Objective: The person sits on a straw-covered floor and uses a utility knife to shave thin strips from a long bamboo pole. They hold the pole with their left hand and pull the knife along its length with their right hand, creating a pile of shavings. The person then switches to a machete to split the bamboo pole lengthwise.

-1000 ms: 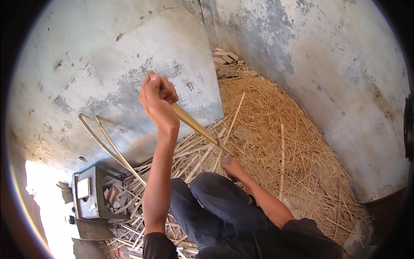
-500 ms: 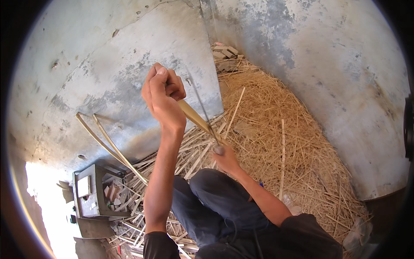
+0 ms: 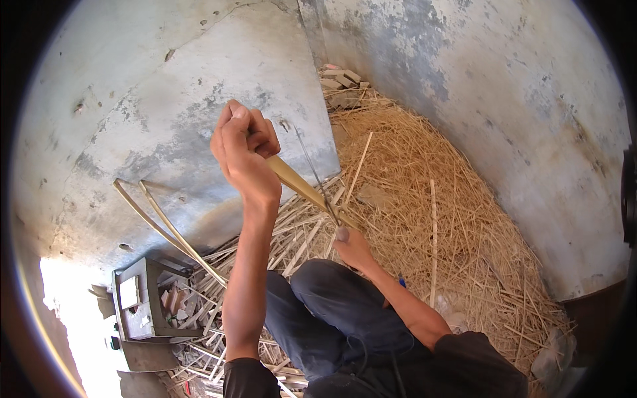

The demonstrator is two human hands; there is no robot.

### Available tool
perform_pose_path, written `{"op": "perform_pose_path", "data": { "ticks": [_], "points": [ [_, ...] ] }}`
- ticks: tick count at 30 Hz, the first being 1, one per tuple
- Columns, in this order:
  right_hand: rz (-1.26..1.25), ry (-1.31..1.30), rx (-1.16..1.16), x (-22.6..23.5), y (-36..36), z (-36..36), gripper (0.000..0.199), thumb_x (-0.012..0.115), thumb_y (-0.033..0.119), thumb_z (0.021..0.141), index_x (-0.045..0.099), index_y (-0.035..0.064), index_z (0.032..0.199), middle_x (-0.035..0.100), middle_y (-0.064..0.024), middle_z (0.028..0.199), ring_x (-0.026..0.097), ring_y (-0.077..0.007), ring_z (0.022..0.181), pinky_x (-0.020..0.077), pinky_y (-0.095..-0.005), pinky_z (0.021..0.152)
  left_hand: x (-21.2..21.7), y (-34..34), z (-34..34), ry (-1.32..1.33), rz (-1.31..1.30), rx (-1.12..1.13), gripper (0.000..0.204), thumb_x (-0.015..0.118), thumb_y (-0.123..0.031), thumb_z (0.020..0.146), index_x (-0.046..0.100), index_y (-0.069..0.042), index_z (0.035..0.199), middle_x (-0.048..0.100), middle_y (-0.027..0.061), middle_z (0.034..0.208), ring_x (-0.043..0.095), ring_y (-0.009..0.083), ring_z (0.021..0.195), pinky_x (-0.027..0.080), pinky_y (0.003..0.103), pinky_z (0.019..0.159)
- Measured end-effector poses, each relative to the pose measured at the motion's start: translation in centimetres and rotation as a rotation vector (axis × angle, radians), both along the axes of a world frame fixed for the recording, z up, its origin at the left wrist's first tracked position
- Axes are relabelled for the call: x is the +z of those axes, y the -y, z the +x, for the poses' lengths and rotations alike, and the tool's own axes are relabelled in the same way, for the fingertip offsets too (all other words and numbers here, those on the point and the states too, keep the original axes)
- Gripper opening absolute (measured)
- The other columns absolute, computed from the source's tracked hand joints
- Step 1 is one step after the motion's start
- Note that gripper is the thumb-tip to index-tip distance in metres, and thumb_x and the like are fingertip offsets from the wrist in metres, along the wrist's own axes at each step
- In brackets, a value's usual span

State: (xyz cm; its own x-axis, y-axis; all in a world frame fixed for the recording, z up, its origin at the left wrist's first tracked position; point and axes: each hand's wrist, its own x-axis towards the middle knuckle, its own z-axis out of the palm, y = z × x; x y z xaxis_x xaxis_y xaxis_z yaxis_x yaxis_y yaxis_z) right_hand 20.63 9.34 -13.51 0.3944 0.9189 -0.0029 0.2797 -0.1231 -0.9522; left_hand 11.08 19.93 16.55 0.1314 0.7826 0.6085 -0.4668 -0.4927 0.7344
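Observation:
My left hand (image 3: 244, 149) is raised in front of the wall, its fingers closed around the upper end of a pale yellow bamboo strip (image 3: 296, 180). From there the strip slants down to the right, toward my other hand. My right hand (image 3: 355, 251), lower and above my knees, grips the rounded handle of a knife (image 3: 314, 167). Its thin dark blade points up and to the left and crosses the strip near the handle. Beyond this crossing the strip's lower end passes by my right fingers, where I cannot tell whether they touch it.
Two long bent strips (image 3: 166, 229) lean at the left by the wall (image 3: 152, 119). A grey box-like frame (image 3: 142, 298) with broken pieces inside stands at the lower left. Shavings (image 3: 418, 192) and loose strips heap over the floor. Bricks (image 3: 342, 78) are stacked in the far corner.
The view has shifted slightly. My left hand sits a little farther left, and my right hand with the knife a little lower and to the right. Both grips are unchanged.

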Motion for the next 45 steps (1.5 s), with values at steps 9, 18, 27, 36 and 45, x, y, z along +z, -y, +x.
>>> {"op": "perform_pose_path", "data": {
  "ticks": [9,18,27,36,45],
  "points": [
    [-0.056,-0.016,-0.002,-10.4,0.1,1.6,0.019,0.064,0.016,0.083,0.057,-0.0017,0.083,0.052,-0.0083,0.061,0.056,-0.0229,0.057,0.0459,-0.0443,0.056,0.1,-0.1,0.5,0.040,-0.016,0.030,0.031,0.048,-0.026,0.100,0.033,-0.013,0.077,0.026,-0.0023,0.060,0.022,0.0078,0.053,0.016,0.029,0.048],
    [-0.341,-0.304,-0.097,-16.2,0.5,1.2,0.015,0.065,0.013,0.084,0.062,0.0000,0.089,0.058,-0.0092,0.063,0.057,-0.0224,0.047,0.0441,-0.0413,0.044,0.2,-2.0,-0.5,0.013,-0.039,0.039,0.029,0.049,-0.028,0.100,0.034,-0.015,0.080,0.024,-0.0021,0.064,0.024,0.0093,0.055,0.018,0.028,0.050],
    [0.109,-0.079,0.052,1.1,-2.0,0.8,0.020,0.067,0.016,0.087,0.062,-0.0017,0.095,0.056,-0.0088,0.074,0.057,-0.0234,0.070,0.0445,-0.0393,0.065,0.5,-0.6,0.6,0.035,-0.026,0.078,0.030,0.046,-0.022,0.099,0.030,-0.012,0.075,0.025,-0.0024,0.059,0.022,0.0076,0.052,0.017,0.029,0.047],
    [-0.196,0.071,-0.073,-23.3,2.0,4.4,0.021,0.065,0.020,0.084,0.066,-0.0003,0.087,0.065,-0.0149,0.067,0.067,-0.0266,0.055,0.0498,-0.0431,0.052,-0.3,-0.2,-1.2,0.070,-0.034,0.017,0.031,0.047,-0.024,0.099,0.030,-0.013,0.075,0.024,-0.0024,0.060,0.022,0.0073,0.052,0.018,0.028,0.047],
    [-0.430,-1.251,0.227,-24.8,1.2,4.5,0.015,0.066,0.013,0.089,0.053,0.0093,0.081,0.052,-0.0012,0.060,0.048,-0.0165,0.042,0.0401,-0.0374,0.043,-0.8,-0.9,-3.3,0.060,-0.053,-0.072,0.032,0.051,-0.028,0.100,0.030,-0.016,0.080,0.023,-0.0030,0.064,0.019,0.0088,0.057,0.018,0.028,0.051]
  ]
}}
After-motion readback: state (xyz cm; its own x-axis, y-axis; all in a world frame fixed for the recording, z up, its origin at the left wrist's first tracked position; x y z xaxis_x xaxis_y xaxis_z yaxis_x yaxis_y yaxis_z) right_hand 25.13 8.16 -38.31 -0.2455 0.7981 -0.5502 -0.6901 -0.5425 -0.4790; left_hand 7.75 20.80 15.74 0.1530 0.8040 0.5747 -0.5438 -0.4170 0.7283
